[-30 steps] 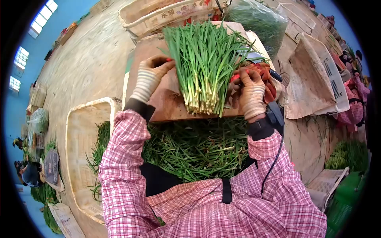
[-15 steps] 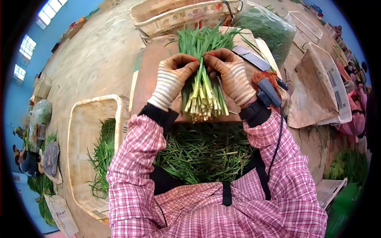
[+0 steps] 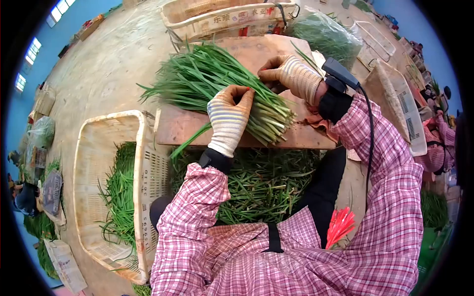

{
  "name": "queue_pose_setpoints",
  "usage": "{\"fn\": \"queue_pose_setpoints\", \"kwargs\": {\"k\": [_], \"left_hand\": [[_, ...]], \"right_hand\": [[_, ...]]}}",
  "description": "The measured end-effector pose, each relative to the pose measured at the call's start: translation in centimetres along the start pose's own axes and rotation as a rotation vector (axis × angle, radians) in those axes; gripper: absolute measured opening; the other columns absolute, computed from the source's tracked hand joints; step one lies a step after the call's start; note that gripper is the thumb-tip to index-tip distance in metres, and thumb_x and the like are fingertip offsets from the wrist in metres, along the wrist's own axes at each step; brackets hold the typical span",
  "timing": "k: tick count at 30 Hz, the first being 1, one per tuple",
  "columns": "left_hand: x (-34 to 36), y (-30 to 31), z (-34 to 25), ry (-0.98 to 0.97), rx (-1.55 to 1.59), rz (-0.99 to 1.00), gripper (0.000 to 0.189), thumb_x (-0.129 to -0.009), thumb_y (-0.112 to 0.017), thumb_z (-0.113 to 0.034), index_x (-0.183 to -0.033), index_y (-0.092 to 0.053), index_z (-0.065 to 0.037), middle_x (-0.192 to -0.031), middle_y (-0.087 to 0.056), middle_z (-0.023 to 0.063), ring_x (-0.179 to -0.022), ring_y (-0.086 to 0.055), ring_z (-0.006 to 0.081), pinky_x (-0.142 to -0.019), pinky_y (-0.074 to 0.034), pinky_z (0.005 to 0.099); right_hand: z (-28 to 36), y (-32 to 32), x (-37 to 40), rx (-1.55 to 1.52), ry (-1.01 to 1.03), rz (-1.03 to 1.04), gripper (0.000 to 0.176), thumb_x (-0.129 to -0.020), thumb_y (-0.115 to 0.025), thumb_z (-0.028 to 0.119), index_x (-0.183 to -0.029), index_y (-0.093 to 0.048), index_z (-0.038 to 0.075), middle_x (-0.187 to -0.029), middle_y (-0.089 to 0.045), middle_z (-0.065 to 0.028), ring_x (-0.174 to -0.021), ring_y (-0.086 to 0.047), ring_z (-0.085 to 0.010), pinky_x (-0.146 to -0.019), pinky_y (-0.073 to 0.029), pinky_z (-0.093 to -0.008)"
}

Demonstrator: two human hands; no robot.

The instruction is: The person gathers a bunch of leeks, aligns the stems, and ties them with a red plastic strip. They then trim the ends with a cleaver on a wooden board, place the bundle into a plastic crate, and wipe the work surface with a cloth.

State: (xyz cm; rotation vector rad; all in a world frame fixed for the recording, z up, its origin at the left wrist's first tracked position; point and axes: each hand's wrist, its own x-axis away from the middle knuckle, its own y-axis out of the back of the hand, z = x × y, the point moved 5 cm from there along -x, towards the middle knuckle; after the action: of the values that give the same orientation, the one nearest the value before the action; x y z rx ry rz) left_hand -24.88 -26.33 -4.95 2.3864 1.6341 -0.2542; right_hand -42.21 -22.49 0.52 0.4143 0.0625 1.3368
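A bundle of garlic chives (image 3: 197,74) lies slantwise on a wooden board (image 3: 177,126), leaves to the upper left and pale cut stem ends to the lower right. My left hand (image 3: 229,116), in a striped glove, rests against the stems. Its thumb and forefinger pinch together, with a bit of red tie showing at the tips. Just above the stems is my right hand (image 3: 291,76), also gloved, its fingers pinched; what is between them I cannot make out. Red tie strips (image 3: 339,226) stick up at my lap. An orange-brown cloth (image 3: 323,123) lies beside my right forearm.
Loose green leaves (image 3: 256,182) are heaped below the board. On the left stands a cream plastic crate (image 3: 140,197) with chives (image 3: 121,192) inside. Another crate (image 3: 222,24) and a clear bag of greens (image 3: 328,39) stand beyond the board. A tilted crate (image 3: 402,103) is at right.
The bundle has turned from upright to slantwise, leaves swinging left. My left hand has moved lower, and my right hand has shifted right. Red strips now show at my lap.
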Motion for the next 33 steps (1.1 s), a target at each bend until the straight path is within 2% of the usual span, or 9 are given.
{"fn": "queue_pose_setpoints", "kwargs": {"k": [4, 10, 13, 18, 21, 25, 28, 29, 33], "left_hand": [[-0.9, -0.8, -0.2, -0.036, -0.014, -0.032, 0.015, -0.087, -0.075, -0.010, -0.089, -0.072, 0.004, -0.077, -0.071, 0.0037, -0.068, -0.058, 0.0064, -0.064, -0.050, 0.0240], [-1.1, -2.5, -0.5, -0.065, 0.117, -0.096, 0.012, -0.088, -0.075, -0.007, -0.090, -0.072, 0.004, -0.078, -0.070, 0.0003, -0.069, -0.054, 0.0037, -0.065, -0.049, 0.0227], [-0.7, -3.5, 0.5, -0.080, 0.105, 0.002, 0.010, -0.088, -0.073, -0.006, -0.091, -0.072, 0.004, -0.080, -0.071, 0.0042, -0.071, -0.060, 0.0065, -0.066, -0.051, 0.0236], [-1.7, -4.5, -0.5, -0.370, -0.196, -0.036, 0.011, -0.083, -0.074, -0.008, -0.090, -0.074, 0.001, -0.079, -0.072, 0.0094, -0.071, -0.068, 0.0141, -0.068, -0.054, 0.0280], [-2.6, -5.1, 0.1, -0.256, -0.262, 0.027, 0.017, -0.083, -0.075, -0.015, -0.090, -0.074, 0.001, -0.079, -0.074, 0.0117, -0.068, -0.067, 0.0134, -0.067, -0.053, 0.0290], [-3.3, -5.5, 0.7, -0.072, -0.207, 0.073, 0.016, -0.084, -0.073, -0.016, -0.088, -0.074, -0.001, -0.075, -0.073, 0.0130, -0.063, -0.067, 0.0147, -0.065, -0.053, 0.0294], [-3.1, -5.4, 0.7, -0.066, -0.252, 0.074, 0.019, -0.084, -0.072, -0.019, -0.089, -0.074, -0.001, -0.075, -0.073, 0.0143, -0.063, -0.067, 0.0155, -0.066, -0.053, 0.0304], [-3.0, -5.1, 0.5, -0.082, -0.282, 0.050, 0.021, -0.085, -0.071, -0.021, -0.091, -0.074, -0.001, -0.075, -0.072, 0.0154, -0.064, -0.068, 0.0175, -0.066, -0.053, 0.0314], [-2.2, -4.1, 1.0, -0.157, -0.191, 0.025, 0.020, -0.086, -0.070, -0.019, -0.092, -0.073, 0.001, -0.080, -0.072, 0.0177, -0.068, -0.069, 0.0227, -0.067, -0.053, 0.0340]], "right_hand": [[0.0, 1.2, 1.1, 0.041, 0.064, -0.189, 0.018, -0.090, -0.069, 0.019, -0.100, -0.069, 0.004, -0.088, -0.071, -0.0025, -0.077, -0.066, -0.0137, -0.068, -0.053, -0.0300], [0.3, -0.8, 0.5, 0.510, 0.571, -0.506, 0.013, -0.087, -0.070, 0.011, -0.096, -0.071, 0.002, -0.083, -0.072, -0.0171, -0.073, -0.068, -0.0256, -0.069, -0.052, -0.0360], [-1.7, -0.1, 0.1, 0.467, 0.381, -0.445, 0.014, -0.087, -0.071, 0.012, -0.095, -0.071, 0.001, -0.086, -0.073, -0.0151, -0.079, -0.069, -0.0224, -0.073, -0.053, -0.0340], [-2.8, 1.2, -1.4, 0.165, 0.290, -0.427, 0.017, -0.082, -0.074, 0.014, -0.092, -0.075, 0.000, -0.084, -0.074, -0.0155, -0.076, -0.070, -0.0234, -0.073, -0.054, -0.0352], [-2.0, 1.1, -0.7, 0.375, 0.272, -0.444, 0.014, -0.085, -0.073, 0.015, -0.091, -0.073, 0.003, -0.086, -0.074, -0.0139, -0.077, -0.068, -0.0216, -0.074, -0.053, -0.0341], [0.2, 1.8, 1.3, 0.755, 0.237, -0.574, 0.020, -0.088, -0.068, 0.031, -0.091, -0.074, 0.013, -0.087, -0.072, -0.0189, -0.085, -0.068, -0.0358, -0.075, -0.052, -0.0436], [0.4, -1.1, 2.9, 1.206, 0.262, -0.872, 0.019, -0.087, -0.068, 0.031, -0.089, -0.073, 0.012, -0.082, -0.071, -0.0150, -0.086, -0.068, -0.0325, -0.077, -0.050, -0.0456], [-0.7, -1.5, 2.6, 1.089, 0.176, -0.759, 0.025, -0.088, -0.066, 0.040, -0.088, -0.071, 0.015, -0.091, -0.071, -0.0120, -0.096, -0.065, -0.0306, -0.086, -0.043, -0.0492], [-1.2, -2.8, 4.0, 1.047, 0.230, -0.851, 0.021, -0.090, -0.063, 0.036, -0.091, -0.072, 0.016, -0.089, -0.072, -0.0056, -0.096, -0.063, -0.0299, -0.085, -0.041, -0.0507]]}}
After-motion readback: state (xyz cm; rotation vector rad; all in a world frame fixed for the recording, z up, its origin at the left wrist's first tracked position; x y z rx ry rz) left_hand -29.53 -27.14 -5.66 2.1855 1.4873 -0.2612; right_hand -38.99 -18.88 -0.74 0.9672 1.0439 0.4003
